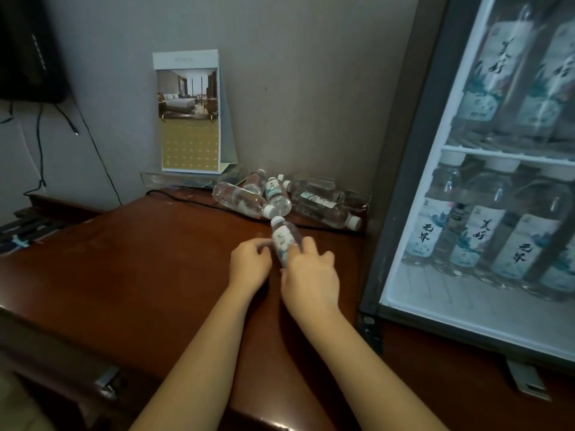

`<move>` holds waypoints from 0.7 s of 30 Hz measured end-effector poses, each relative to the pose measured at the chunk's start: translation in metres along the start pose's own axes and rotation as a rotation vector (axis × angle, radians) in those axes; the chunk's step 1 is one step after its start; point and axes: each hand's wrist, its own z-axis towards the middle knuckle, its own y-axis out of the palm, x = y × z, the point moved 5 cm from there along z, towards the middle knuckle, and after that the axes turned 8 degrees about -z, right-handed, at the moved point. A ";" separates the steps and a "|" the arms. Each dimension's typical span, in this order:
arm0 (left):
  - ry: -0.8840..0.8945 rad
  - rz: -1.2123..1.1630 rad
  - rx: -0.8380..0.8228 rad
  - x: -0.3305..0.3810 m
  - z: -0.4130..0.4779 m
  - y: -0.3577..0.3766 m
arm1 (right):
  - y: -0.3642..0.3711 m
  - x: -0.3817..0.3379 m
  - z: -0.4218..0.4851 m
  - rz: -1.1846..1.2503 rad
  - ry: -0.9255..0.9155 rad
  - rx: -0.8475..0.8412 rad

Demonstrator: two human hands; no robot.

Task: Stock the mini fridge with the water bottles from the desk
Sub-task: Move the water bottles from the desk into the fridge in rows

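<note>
My right hand [311, 275] grips a small water bottle [284, 241] with a white cap, tilted with its cap pointing away from me, just above the brown desk [140, 269]. My left hand [250, 262] is beside the bottle's left side, fingers curled and touching or nearly touching it. A heap of several more bottles [280, 199] lies on its side at the back of the desk against the wall. The mini fridge [404, 188] stands at the right, and through its open front I see bottles [479, 241] upright on the lower shelf and more above.
A desk calendar [189, 113] stands against the wall behind the heap. A black cable [186, 199] runs along the desk's back edge. A dark screen [28, 48] with hanging wires is at the upper left. The desk's front edge is near my forearms.
</note>
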 end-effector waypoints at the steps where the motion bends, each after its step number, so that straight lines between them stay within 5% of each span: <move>1: 0.022 0.027 -0.027 0.001 0.000 0.004 | 0.000 0.011 0.002 0.050 0.058 -0.036; 11: 0.042 -0.020 -0.129 0.003 0.004 0.019 | 0.020 0.043 0.012 0.319 0.296 -0.225; 21: -0.065 -0.636 -0.179 0.012 -0.005 0.018 | 0.024 0.046 0.001 0.715 0.271 -0.141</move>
